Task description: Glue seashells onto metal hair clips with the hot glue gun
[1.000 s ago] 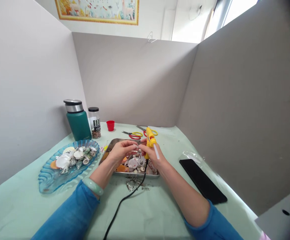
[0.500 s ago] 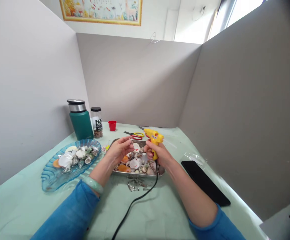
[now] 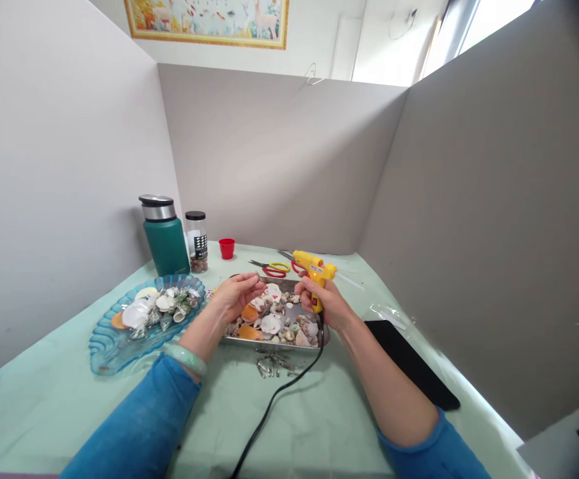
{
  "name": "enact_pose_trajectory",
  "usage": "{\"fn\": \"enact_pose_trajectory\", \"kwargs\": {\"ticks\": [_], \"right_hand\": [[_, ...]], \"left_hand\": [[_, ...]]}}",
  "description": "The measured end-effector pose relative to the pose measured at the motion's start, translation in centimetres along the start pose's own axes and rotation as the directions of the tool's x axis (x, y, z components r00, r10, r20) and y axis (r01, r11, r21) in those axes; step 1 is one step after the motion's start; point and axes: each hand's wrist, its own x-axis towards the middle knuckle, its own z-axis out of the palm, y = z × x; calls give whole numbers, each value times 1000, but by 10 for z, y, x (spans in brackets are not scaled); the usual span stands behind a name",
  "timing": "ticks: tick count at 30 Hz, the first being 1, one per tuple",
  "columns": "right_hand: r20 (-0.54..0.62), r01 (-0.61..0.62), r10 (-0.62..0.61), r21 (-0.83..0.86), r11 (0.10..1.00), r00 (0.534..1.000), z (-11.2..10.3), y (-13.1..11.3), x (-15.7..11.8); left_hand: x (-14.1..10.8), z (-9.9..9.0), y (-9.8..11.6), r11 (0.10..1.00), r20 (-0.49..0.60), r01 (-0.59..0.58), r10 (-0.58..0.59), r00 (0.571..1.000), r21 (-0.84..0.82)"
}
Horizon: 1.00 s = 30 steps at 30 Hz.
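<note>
My right hand (image 3: 326,299) is wrapped round the grip of a yellow hot glue gun (image 3: 318,271), its nozzle pointing up and to the left. A clear glue stick (image 3: 349,280) pokes out of the gun's rear. Over the left part of a metal tray (image 3: 274,344), the fingers of my left hand (image 3: 239,294) are pinched together; whatever lies between the fingertips is too small to make out. White, orange and brown seashells (image 3: 271,324) fill much of the tray. Small metal clips (image 3: 270,364) lie just in front of it.
A blue glass dish (image 3: 114,356) with shells stands left, near a green flask (image 3: 166,243), a jar (image 3: 198,243) and a red cup (image 3: 227,249). Scissors (image 3: 274,268) lie behind the tray. The gun's black cord (image 3: 269,409) runs toward me; a black slab (image 3: 411,366) lies right.
The glue gun and my right hand have moved slightly right, away from my left hand. My left hand stays over the tray, still pinched. The whole view has shifted a little.
</note>
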Motion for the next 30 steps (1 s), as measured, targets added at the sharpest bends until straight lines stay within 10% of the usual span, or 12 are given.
{"fn": "enact_pose_trajectory", "kwargs": {"ticks": [8,13,21,30], "right_hand": [[131,-98,118,-152,984,984,5,0,-6],[-1,-62,66,-353,934,998,10,5,-5],[-79,46,-50,-54,997,996,4,7,-1],[-140,75,-87,-86,993,986,4,15,2]], "left_hand": [[-1,-2,1,998,-3,12,-12,1000,69],[4,-7,5,996,-52,-63,67,996,69],[6,-15,16,995,-61,-97,95,994,-27],[8,-20,20,976,-21,-200,203,979,88]]}}
